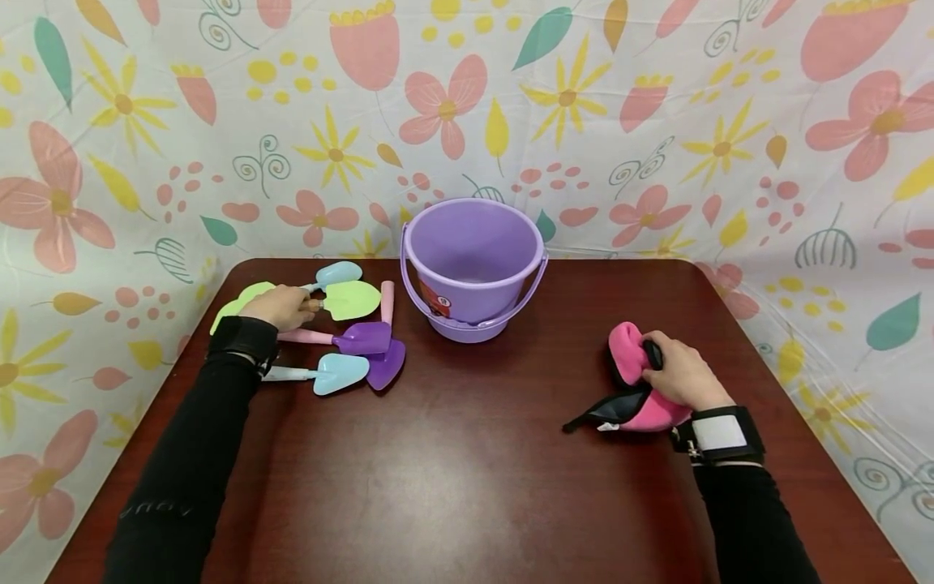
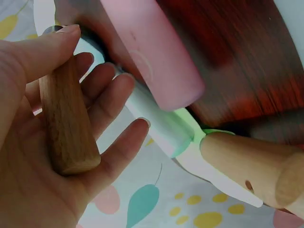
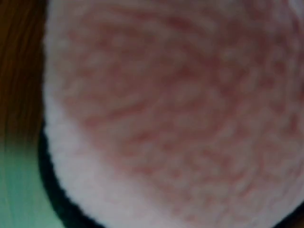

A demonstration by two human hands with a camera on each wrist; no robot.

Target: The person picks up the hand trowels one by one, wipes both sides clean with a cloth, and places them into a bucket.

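Note:
At the left of the table, my left hand [image 1: 280, 308] pinches a light-green toy shovel by its wooden handle [image 2: 69, 114], thumb near the collar. Its rounded green blade [image 1: 353, 300] points right. My right hand [image 1: 682, 373] grips a pink and black plush fabric item [image 1: 629, 354], its fingers over a black part. Pink fabric and a black pointed end with a small white tag lie beneath that hand. Blurred pink fleece [image 3: 175, 114] fills most of the right wrist view; the item's exact kind cannot be told.
A purple bucket [image 1: 474, 243] stands at the back centre, its handle lowered in front. Around my left hand lie light-blue shovels [image 1: 340, 373], purple shovels with pink handles [image 1: 365, 338] and another green tool [image 1: 244, 300]. A patterned curtain [image 1: 445, 105] hangs behind the table.

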